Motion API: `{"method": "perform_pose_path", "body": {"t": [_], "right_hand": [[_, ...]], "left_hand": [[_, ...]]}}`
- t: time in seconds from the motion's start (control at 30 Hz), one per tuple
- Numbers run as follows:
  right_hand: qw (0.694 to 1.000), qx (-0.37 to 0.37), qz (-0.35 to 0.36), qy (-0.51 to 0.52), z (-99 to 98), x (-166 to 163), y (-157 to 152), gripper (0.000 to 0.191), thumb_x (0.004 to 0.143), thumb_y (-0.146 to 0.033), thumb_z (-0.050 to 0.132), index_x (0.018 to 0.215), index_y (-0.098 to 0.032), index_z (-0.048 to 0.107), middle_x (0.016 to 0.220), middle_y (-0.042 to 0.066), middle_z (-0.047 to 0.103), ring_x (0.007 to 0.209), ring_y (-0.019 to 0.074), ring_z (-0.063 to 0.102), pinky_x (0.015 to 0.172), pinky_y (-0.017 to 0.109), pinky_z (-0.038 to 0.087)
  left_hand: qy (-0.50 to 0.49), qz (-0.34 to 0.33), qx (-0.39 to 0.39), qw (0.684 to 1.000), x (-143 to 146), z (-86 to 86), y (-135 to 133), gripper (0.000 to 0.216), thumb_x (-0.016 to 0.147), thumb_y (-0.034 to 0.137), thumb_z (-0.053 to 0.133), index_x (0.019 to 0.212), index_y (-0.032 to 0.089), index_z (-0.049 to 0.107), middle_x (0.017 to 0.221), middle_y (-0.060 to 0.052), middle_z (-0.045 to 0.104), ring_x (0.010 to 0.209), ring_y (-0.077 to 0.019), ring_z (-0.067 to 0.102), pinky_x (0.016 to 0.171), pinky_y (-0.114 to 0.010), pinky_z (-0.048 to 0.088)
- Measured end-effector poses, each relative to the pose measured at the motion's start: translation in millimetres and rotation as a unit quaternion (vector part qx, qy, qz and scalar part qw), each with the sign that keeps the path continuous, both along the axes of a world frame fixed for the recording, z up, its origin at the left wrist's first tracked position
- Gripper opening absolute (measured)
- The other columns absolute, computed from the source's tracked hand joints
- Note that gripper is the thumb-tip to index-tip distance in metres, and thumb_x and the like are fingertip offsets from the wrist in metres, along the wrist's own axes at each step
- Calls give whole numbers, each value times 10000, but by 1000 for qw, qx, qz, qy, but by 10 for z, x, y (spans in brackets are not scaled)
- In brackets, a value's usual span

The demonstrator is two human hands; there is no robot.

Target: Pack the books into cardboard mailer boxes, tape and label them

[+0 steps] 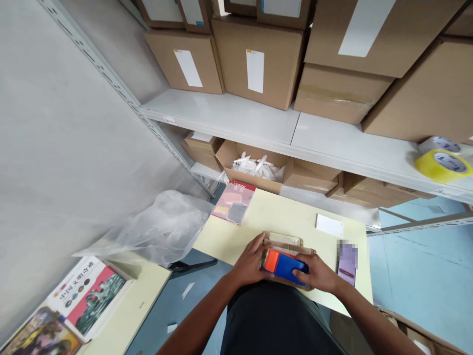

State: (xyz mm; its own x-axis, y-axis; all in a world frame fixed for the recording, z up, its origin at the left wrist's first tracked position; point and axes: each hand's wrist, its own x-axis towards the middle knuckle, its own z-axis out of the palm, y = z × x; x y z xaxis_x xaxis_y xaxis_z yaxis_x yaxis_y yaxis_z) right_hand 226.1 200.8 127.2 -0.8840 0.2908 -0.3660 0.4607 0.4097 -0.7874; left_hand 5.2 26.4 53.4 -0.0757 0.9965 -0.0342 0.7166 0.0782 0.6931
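A small open cardboard box [309, 286] sits at the table's front edge, close against my body. In it lies a block-shaped item [290, 268], mostly blue with an orange end at the left. My right hand [320, 272] is closed over the item's right part, thumb across the blue face. At the other side my left hand [252, 261] grips the box's left wall, its fingertips partly hidden. The raised flap [284, 239] behind shows a pale panel. Whether the item is wholly inside the box, I cannot tell.
On the pale yellow table [281, 212] lie a red-and-pink booklet [235, 202], a white card [329, 225] and a phone [347, 264]. Shelves behind hold cartons [254, 64] and tape rolls [443, 165]. Clear plastic sheeting [166, 227] and books [88, 296] are at left.
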Motion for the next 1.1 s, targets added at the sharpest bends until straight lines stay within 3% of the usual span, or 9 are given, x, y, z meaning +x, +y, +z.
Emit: {"method": "perform_pose_path", "body": {"t": [0.13,0.27,0.43,0.67,0.93,1.1], "right_hand": [[999,51,-2,-6,41,-2,5,145,847,-341,607,830,-201,639,720,3,652,656,160,596,615,265,429],[997,70,-7,-26,122,17,20,143,836,-331,619,849,-205,684,731,6,679,658,160,602,636,270,428],[997,65,-16,-30,184,22,51,179,843,-351,625,901,-203,708,821,27,719,722,178,640,669,274,450],[998,57,-9,-12,208,25,78,182,846,-343,630,920,-205,723,819,17,736,707,172,645,660,266,455],[997,64,-23,-27,312,119,178,201,843,-382,636,891,-216,738,803,26,747,697,190,672,631,277,472],[997,67,-16,-24,337,99,193,222,827,-374,639,937,-210,740,848,41,762,724,203,688,646,283,488]], "left_hand": [[38,-62,22,997,7,-87,148,876,855,586,683,1579,246,327,1681,-139,223,1519,-369,268,1212,-506,321],[80,-87,23,993,-9,-156,120,811,926,486,618,1612,286,232,1685,-130,211,1518,-363,270,1206,-537,312],[86,-84,29,992,-32,-187,91,811,954,465,578,1626,324,148,1714,-100,101,1528,-363,248,1197,-537,330],[80,-79,7,994,-34,-179,106,849,932,474,609,1625,306,147,1716,-97,81,1529,-353,250,1202,-505,337],[112,-57,14,992,46,-92,110,801,945,263,533,1630,312,121,1722,-68,49,1546,-331,214,1212,-520,313],[119,-54,25,991,43,-101,106,748,977,254,475,1632,308,116,1722,-66,34,1545,-319,226,1206,-505,328]]}}
